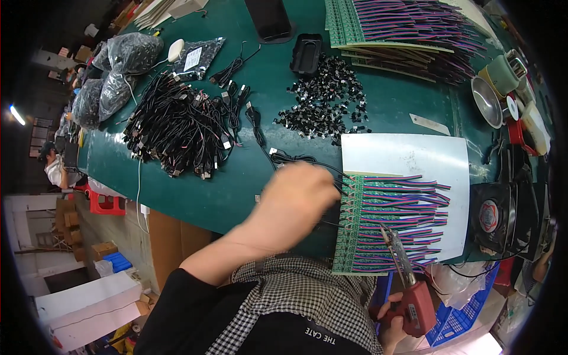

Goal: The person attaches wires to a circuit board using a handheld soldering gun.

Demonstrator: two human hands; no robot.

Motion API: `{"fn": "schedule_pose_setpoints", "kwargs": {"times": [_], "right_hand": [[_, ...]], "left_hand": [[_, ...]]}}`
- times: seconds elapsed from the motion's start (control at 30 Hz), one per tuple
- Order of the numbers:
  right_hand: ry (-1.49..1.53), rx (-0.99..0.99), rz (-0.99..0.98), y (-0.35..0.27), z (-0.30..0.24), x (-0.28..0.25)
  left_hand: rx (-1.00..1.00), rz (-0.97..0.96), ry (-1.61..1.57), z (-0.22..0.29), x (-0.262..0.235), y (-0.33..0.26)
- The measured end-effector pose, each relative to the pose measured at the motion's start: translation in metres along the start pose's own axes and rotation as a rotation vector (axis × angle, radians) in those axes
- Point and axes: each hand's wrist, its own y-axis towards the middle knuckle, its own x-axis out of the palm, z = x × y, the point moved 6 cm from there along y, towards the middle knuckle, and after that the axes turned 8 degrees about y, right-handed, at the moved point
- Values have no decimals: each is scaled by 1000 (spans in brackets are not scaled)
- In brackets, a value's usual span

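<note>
My left hand (303,190), blurred by motion, is curled closed at the left edge of a panel of green circuit boards (349,234). Whatever its fingers hold is hidden. Black cables (287,157) run past it onto the panel's upper left corner. Rows of multicoloured wires (402,207) stick out from the panel to the right. My right hand (393,322) grips a soldering gun (414,307) by its red handle, below the panel. The gun's metal tip points up and left, over the wires. A white sheet (408,154) lies under part of the panel.
A big heap of black USB cables (177,127) lies left, near stuffed plastic bags (127,56). Small black parts (325,97) are scattered beside a black tray (306,53). Stacked wired boards (390,35) sit far right. A metal bowl (487,102) and a black fan-like unit (494,216) stand right.
</note>
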Motion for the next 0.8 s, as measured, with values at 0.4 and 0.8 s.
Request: {"fn": "schedule_pose_setpoints", "kwargs": {"times": [0.4,0.8], "right_hand": [[49,-34,19,0,-1,5],[67,29,-3,-1,-15,24]], "left_hand": [[-10,-230,290,-93,-30,-15],[-190,-66,-93,-61,-40,-7]]}}
